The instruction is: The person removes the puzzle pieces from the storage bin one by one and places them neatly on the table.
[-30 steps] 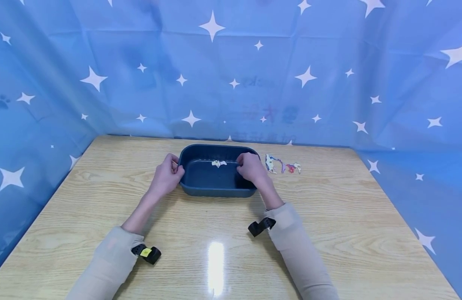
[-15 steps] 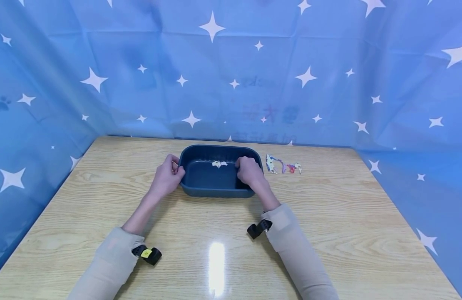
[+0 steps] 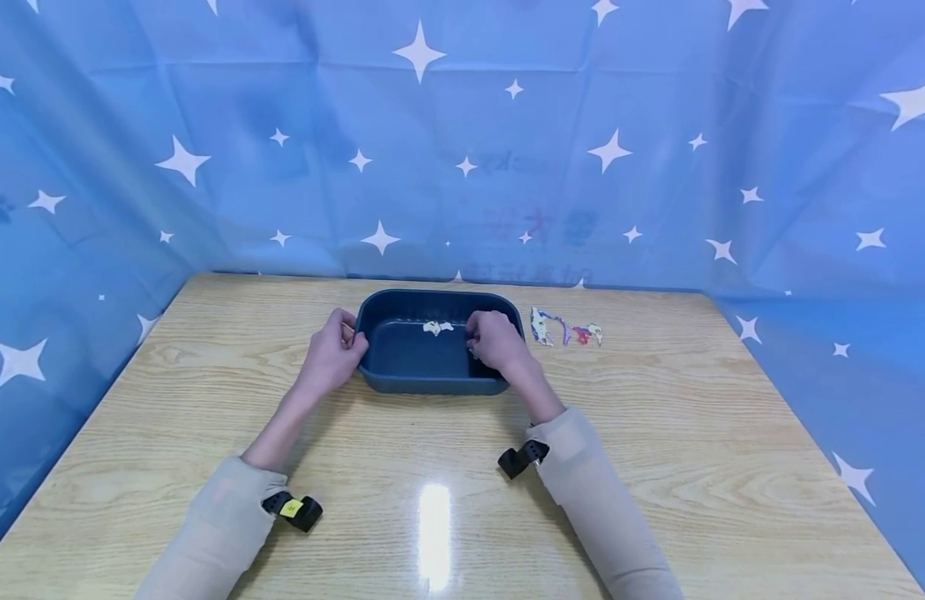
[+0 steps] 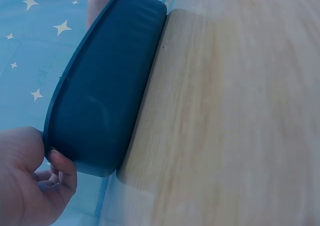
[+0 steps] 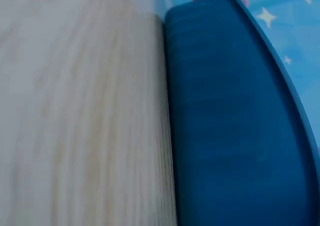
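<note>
A dark blue plastic basin (image 3: pixel 432 386) stands near the back of the table. In the head view my left hand (image 3: pixel 333 346) pinches its left rim; the left wrist view has the thumb and curled fingers of this left hand (image 4: pixel 37 181) at the basin's rim. My right hand (image 3: pixel 498 340) reaches inside the basin's right end, fingers bent downward. A small pale piece (image 3: pixel 473 354) shows just under those fingertips, partly covered by the hand. Another small whitish irregular piece (image 3: pixel 437 327) lies inside, toward the basin's back wall.
Right of the basin, several flat, colourful irregular pieces (image 3: pixel 566 330) lie on the wooden table (image 3: pixel 695 433). A blue curtain with white stars (image 3: pixel 425 167) hangs behind the table's back edge. The basin's outer wall (image 5: pixel 235 126) fills much of the right wrist view.
Inside the basin my right hand has shifted slightly left, and a small pale piece now shows under its fingertips. My left hand keeps its grip on the rim.
</note>
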Demonstrator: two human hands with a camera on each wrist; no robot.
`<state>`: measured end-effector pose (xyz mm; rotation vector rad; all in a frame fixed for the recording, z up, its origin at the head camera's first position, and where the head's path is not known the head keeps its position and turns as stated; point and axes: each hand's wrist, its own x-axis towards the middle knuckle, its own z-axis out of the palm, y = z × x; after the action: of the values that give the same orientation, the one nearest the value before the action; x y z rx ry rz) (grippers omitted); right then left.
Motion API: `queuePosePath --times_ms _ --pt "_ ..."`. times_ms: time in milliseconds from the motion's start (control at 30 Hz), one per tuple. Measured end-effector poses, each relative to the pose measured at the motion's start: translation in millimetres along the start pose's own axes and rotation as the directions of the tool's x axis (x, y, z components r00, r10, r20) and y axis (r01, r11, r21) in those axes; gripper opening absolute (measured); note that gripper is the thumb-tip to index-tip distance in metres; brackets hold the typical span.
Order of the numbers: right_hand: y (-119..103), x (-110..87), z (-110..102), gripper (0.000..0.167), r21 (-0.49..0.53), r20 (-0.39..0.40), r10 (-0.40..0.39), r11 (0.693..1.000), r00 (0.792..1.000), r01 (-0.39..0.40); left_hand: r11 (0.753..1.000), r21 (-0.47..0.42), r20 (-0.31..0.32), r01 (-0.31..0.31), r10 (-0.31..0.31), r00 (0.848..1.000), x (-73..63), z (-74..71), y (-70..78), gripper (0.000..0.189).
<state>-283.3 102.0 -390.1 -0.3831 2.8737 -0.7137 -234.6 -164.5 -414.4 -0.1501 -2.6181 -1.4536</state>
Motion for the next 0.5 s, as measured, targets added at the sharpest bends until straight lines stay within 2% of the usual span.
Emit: queuePosePath --times_ms 67,167,300,500 --pt "-3.0 -1.7 -0.6 0.026 -0.075 0.022 0.025 0.997 0.999 -0.024 1.000 -0.002 0.001 -0.001 0.001 1.000 -0.1 0.1 0.0 0.019" --pt "-6.0 -3.3 -1.7 0.028 -0.123 0.049 0.063 0.991 0.997 -0.056 1.000 -0.006 0.004 -0.002 0.002 1.000 0.1 0.1 0.2 0.019" --pt "-5.8 -3.3 -1.9 0.021 -0.071 0.072 0.090 0.994 0.993 -0.085 1.000 -0.011 0.009 0.000 0.000 1.000 0.2 -0.1 0.5 0.020" --pt "-3.7 -2.3 -2.0 0.009 -0.032 0.095 0.083 0.996 0.992 -0.080 1.000 -0.006 0.009 0.006 -0.006 1.000 0.0 0.1 0.2 0.020"
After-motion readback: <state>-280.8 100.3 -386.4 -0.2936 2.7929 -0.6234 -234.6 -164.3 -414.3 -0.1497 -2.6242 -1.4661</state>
